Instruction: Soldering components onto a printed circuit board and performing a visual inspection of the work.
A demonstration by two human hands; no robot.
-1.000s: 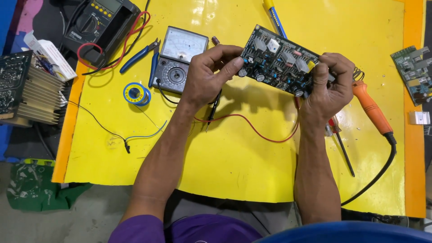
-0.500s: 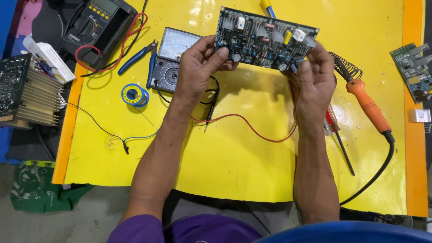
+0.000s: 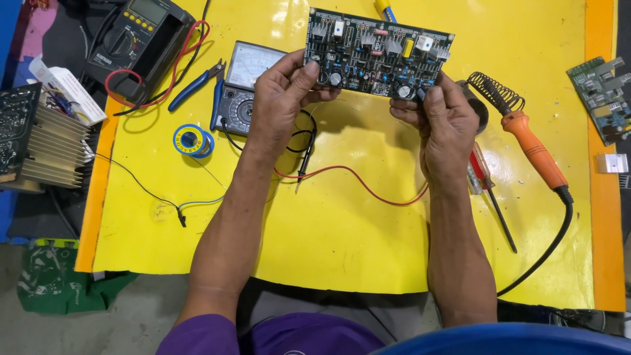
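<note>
I hold a dark green circuit board (image 3: pixel 378 52), packed with small parts, above the yellow work mat (image 3: pixel 342 230). My left hand (image 3: pixel 284 98) grips its lower left edge. My right hand (image 3: pixel 442 121) grips its lower right edge, thumb on a small capacitor. The board lies nearly level and faces me. Red and black meter probe leads (image 3: pixel 342 174) trail over the mat under my hands.
An analogue meter (image 3: pixel 246 85) and blue pliers (image 3: pixel 200 85) lie left of the board, with a black digital meter (image 3: pixel 135 39) behind. A solder spool (image 3: pixel 192 140), an orange soldering iron (image 3: pixel 532 148), a screwdriver (image 3: pixel 490 190), a heatsink board (image 3: pixel 39 141) and another board (image 3: pixel 601 98) surround the mat.
Both hands have lifted the circuit board up and away from me and turned it from a tilt to nearly level.
</note>
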